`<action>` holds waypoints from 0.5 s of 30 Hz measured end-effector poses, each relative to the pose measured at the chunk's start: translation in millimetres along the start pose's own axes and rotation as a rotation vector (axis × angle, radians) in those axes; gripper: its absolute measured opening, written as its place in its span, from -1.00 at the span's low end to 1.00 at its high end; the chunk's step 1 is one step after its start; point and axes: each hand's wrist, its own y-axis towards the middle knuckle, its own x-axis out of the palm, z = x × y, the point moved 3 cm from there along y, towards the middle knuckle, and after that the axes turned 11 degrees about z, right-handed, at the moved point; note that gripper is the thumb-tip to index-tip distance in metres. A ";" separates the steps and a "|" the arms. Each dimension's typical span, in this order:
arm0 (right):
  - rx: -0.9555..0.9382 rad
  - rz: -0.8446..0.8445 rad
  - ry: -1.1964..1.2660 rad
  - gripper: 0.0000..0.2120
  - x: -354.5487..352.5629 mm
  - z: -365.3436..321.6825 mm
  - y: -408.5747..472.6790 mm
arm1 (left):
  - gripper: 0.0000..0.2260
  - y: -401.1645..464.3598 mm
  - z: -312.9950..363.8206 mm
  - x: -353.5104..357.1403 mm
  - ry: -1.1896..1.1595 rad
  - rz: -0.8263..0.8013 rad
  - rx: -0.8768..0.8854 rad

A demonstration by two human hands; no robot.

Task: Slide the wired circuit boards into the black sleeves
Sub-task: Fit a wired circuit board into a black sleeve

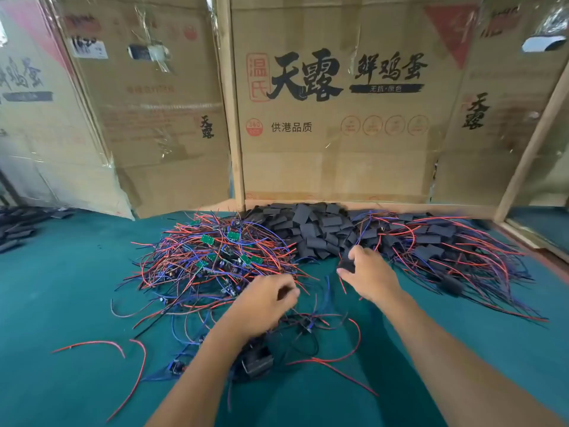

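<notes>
- Nearest the camera, two bare forearms reach forward over the green table (61, 288); under the left forearm lies one black sleeve (258, 362) with dark wires trailing from it.
- Loose on the cloth close by are a few stray red wires (101, 345); at least three can be counted, and one long one runs off to the right.
- The left hand (264, 300) sits at the near edge of the tangle, fingers curled inward with the tips together over thin wires; whether they actually pinch a wire cannot be told.
- The right hand (368, 274) reaches to the near edge of the sleeve heap, its thumb and fingers pinching one small black sleeve piece (347, 265).
- Left of centre is one heap of wired circuit boards (215, 251), red and blue leads knotted together; about six green boards show on top, and the rest are buried and too many to count.
- At the back centre, against the cardboard, is one pile of empty black sleeves (311, 226), several dozen, too many to count.
- To the right lies a second spread of sleeved boards (446, 245), with red and blue wires fanning out toward the right.
- A further group of dark pieces (18, 226) lies at the far left edge.
- Four printed cardboard panels (338, 118) stand behind as a wall.
</notes>
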 end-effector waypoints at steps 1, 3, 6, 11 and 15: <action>0.003 0.006 -0.034 -0.68 5.1 1.3 -0.7 | -0.80 -1.1 -4.6 -2.2 -0.011 0.103 -0.010; -0.003 0.089 -0.067 -0.73 14.8 6.4 -0.2 | -0.78 0.2 -15.3 -7.4 0.043 0.252 -0.028; 0.005 0.143 -0.061 -0.78 12.5 6.6 -3.6 | -0.82 -0.2 -23.9 -20.8 0.152 0.467 -0.044; -0.043 0.203 -0.019 -0.81 -24.0 -16.2 -43.4 | -0.77 1.0 -39.8 -37.4 0.357 0.690 -0.274; -0.151 0.195 -0.095 -0.85 -37.9 -22.5 -105.8 | -0.57 7.0 -46.2 -28.6 0.495 0.645 -0.345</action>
